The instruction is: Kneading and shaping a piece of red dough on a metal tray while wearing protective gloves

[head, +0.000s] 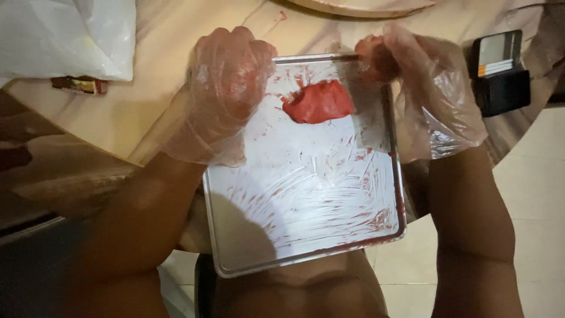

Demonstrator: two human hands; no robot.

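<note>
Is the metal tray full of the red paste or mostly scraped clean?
Mostly scraped clean. The tray shows bare metal with thin red streaks; one red lump sits near its far edge, between the gloved left hand and right hand.

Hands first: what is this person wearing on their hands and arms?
Both the left hand and the right hand wear thin, clear, loose-fitting disposable plastic gloves that crinkle and bag at the wrists. Red smears stain the gloves, most around the fingers. The forearms are bare, with no sleeves, watch or jewellery showing.
</note>
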